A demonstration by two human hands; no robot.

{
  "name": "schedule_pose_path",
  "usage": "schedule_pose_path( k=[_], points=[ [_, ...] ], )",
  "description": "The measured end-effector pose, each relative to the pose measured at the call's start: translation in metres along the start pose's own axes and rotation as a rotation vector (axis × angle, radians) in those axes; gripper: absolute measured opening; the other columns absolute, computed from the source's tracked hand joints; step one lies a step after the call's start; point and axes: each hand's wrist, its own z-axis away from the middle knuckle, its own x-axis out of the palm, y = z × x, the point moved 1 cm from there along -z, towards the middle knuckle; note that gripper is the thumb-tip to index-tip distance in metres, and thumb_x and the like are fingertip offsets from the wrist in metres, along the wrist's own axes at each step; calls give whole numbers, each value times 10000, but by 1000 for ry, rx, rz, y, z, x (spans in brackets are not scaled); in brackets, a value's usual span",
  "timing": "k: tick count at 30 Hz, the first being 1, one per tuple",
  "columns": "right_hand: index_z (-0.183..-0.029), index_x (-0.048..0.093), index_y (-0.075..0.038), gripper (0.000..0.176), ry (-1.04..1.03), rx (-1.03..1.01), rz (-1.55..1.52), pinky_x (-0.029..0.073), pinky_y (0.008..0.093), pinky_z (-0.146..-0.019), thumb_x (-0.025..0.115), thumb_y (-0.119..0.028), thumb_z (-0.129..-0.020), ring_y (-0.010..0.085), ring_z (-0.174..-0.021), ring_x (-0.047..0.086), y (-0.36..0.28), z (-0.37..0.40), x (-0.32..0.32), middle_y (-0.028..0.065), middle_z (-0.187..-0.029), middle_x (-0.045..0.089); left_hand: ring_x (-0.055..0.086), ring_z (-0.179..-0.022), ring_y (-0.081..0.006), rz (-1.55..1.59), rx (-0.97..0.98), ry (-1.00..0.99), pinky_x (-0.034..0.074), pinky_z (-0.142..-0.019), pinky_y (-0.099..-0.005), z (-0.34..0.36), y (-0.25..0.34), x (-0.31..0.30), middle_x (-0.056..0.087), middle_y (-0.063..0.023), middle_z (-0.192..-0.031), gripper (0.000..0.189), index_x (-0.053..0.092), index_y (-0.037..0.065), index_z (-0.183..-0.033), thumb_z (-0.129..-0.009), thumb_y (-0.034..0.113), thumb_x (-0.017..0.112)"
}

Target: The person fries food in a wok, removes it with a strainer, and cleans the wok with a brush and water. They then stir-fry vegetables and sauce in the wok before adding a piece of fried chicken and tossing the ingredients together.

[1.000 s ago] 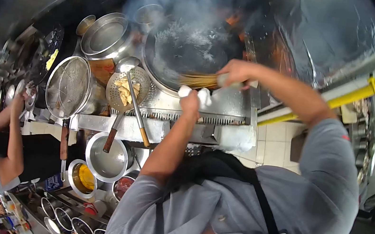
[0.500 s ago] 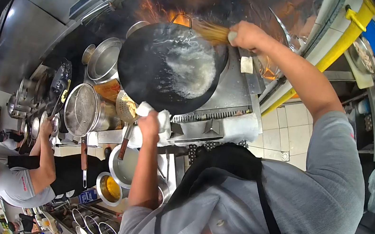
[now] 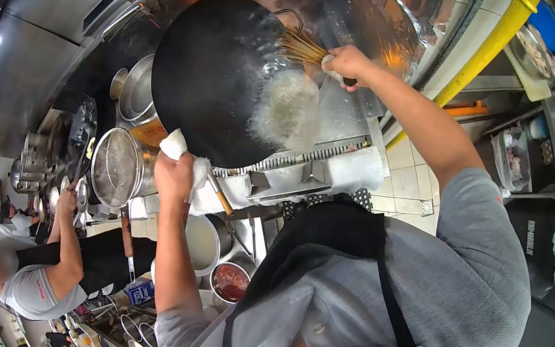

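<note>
A large black wok (image 3: 207,71) is tipped towards the right over the stove. Frothy water (image 3: 290,108) runs to its right side and over the edge. My left hand (image 3: 174,175) is closed on the near rim or handle of the wok through a folded white cloth (image 3: 173,143); the exact grip is hidden. My right hand (image 3: 348,64) is wrapped round the handle of a bamboo wok brush (image 3: 302,48). The brush's bristles are at the wok's upper right, by the far loop handle (image 3: 289,17).
A mesh strainer (image 3: 115,167) and a metal bowl (image 3: 137,90) stand left of the wok. Below are a pot of pale liquid (image 3: 202,244) and one of red sauce (image 3: 230,282). A co-worker (image 3: 50,276) stands at the left. A yellow pipe (image 3: 477,63) runs along the right.
The wok has shifted left and tipped right, and its water now spills over the right side. My left hand moved left with it. The brush moved slightly down. The flames behind the wok are hidden.
</note>
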Motion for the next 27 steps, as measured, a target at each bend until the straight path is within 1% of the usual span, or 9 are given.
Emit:
schedule_pose_path(
  k=[5, 8, 13, 16, 18, 20, 23, 25, 27],
  points=[
    [-1409, 365, -176, 656, 23, 72, -94, 482, 405, -551, 629, -211, -809, 230, -670, 560, 26, 2, 10, 114, -1087, 577, 631, -820, -362, -88, 68, 7, 473, -748, -398, -7, 18, -5, 633, -222, -825, 286, 576, -50, -927, -712, 137, 563],
    [-1412, 354, -207, 681, 105, -55, -93, 521, 501, -629, 644, -216, -795, 334, -1054, 530, 54, -8, 25, 105, -1255, 542, 615, -870, -399, -144, 132, 41, 472, -774, -425, 10, 49, -5, 628, -242, -889, 348, 566, -46, -988, -696, 136, 616],
    [-1397, 381, -167, 676, 185, -53, -176, 525, 374, -733, 666, -258, -790, 223, -895, 610, 82, 22, 50, 123, -1120, 620, 560, -830, -469, -322, 170, 59, 447, -756, -495, 46, 62, 8, 584, -282, -863, 551, 470, -101, -1088, -666, 189, 676],
    [-1412, 362, -184, 674, 360, -135, -326, 517, 331, -470, 659, -222, -808, 177, -696, 597, 110, 12, 84, 111, -988, 635, 550, -848, -472, -375, 195, 63, 439, -770, -504, 68, 64, 16, 565, -302, -911, 632, 445, -117, -1137, -664, 232, 676],
    [-1414, 354, -174, 698, 675, -561, -276, 528, 321, -523, 674, -214, -795, 170, -630, 571, 131, -25, 131, 90, -888, 634, 550, -857, -472, -387, 167, 59, 439, -778, -503, 70, 59, 18, 566, -302, -919, 628, 443, -115, -1140, -667, 229, 671],
    [-1408, 356, -151, 722, 456, -257, -547, 533, 331, -701, 689, -196, -769, 191, -753, 605, 89, -5, 153, 122, -977, 635, 565, -851, -467, -386, 128, 94, 445, -777, -500, 64, 60, 19, 581, -295, -906, 564, 469, -100, -1110, -668, 198, 656],
    [-1392, 377, -159, 752, 438, -359, -256, 454, 328, -918, 709, -142, -717, 239, -1110, 572, 52, 27, 176, 186, -1240, 559, 590, -808, -452, -200, 42, 133, 456, -741, -488, 46, 64, 14, 606, -267, -827, 383, 529, -71, -967, -679, 160, 628],
    [-1374, 413, -166, 734, 52, -653, -81, 426, 338, -959, 718, -134, -708, 265, -1131, 558, 57, 47, 190, 177, -1234, 564, 605, -749, -398, -87, -11, 138, 468, -709, -432, 35, 36, 14, 610, -240, -807, 275, 542, -60, -899, -709, 135, 579],
    [-1354, 448, -163, 719, -416, -689, 114, 398, 358, -992, 735, -134, -695, 268, -1146, 545, 51, 78, 153, 165, -1253, 555, 590, -688, -295, 38, -92, 35, 463, -671, -378, 25, -1, 11, 604, -178, -768, 212, 544, -52, -851, -712, 108, 549]
  ],
)
